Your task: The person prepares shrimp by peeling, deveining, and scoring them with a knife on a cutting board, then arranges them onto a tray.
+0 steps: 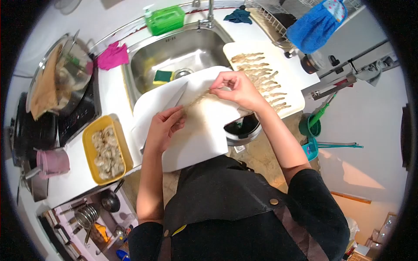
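Both my hands are over a white cutting board (196, 143). A thin, pale shrimp (198, 101) stretches between them. My left hand (165, 126) pinches its left end, and my right hand (230, 89) pinches the other end with thumb and fingertips. Beside my left hand a knife (177, 95) lies on the board, its blade pointing up towards the sink. On the right, a cream tray (292, 87) bears a column of several stretched shrimp (261, 78). To the left, a yellow container (123, 150) holds several curled, peeled shrimp (106, 154).
Beyond the board is a steel sink (143, 65) with a green and yellow sponge (163, 77). A green basket (165, 21) and pink cloth (113, 55) lie around it. A large pot (80, 65) stands left; a bin (244, 132) stands below the board's right edge.
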The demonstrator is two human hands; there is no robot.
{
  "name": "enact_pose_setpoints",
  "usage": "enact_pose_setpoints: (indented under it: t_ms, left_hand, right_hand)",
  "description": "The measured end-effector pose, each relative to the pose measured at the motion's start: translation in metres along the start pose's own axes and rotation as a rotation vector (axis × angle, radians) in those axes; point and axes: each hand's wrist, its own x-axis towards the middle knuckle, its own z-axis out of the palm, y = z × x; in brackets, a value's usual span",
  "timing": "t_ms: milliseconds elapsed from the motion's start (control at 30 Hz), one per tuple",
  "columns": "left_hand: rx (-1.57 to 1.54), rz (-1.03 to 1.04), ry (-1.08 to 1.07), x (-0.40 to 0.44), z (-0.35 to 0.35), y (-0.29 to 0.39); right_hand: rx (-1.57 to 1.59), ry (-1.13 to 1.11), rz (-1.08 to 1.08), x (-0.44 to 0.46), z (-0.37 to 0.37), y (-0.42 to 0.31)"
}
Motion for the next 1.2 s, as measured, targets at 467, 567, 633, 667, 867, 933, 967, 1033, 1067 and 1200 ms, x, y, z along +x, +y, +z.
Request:
enact_pose_setpoints:
  t_ms: [467,567,633,667,867,933,967,1033,1067,1200]
  left_hand:
    - [0.908,0.549,0.256,0.262,0.164,0.018]
    - [1.060,0.421,0.384,0.273,0.181,0.010]
    - [1.273,0.546,0.443,0.287,0.175,-0.008]
    - [1.282,0.630,0.481,0.291,0.170,-0.016]
    - [1.056,0.454,0.705,0.147,0.112,0.028]
    - [1.020,0.458,0.895,0.079,0.068,0.042]
    - [0.991,0.455,0.999,0.041,0.045,0.050]
    - [0.970,0.220,1.241,-0.029,0.008,0.074]
    - [1.097,0.173,1.252,-0.060,-0.025,0.073]
    - [1.399,-0.372,0.899,-0.138,-0.097,0.072]
  right_hand:
    - [-0.255,0.407,0.098,0.053,-0.243,0.144]
    - [-0.444,0.374,0.171,0.064,-0.251,0.164]
    - [-0.716,0.386,0.030,0.067,-0.257,0.188]
    - [-0.778,0.395,-0.023,0.067,-0.263,0.201]
    - [-0.768,0.386,-0.072,0.052,-0.286,0.173]
    - [-0.752,0.370,-0.055,0.051,-0.288,0.163]
    - [-0.703,0.373,-0.028,0.052,-0.285,0.157]
    - [-0.668,0.345,0.023,0.055,-0.265,0.126]
    - [-0.650,0.316,-0.052,0.058,-0.255,0.122]
    - [-0.569,0.234,-0.215,0.068,-0.199,0.088]
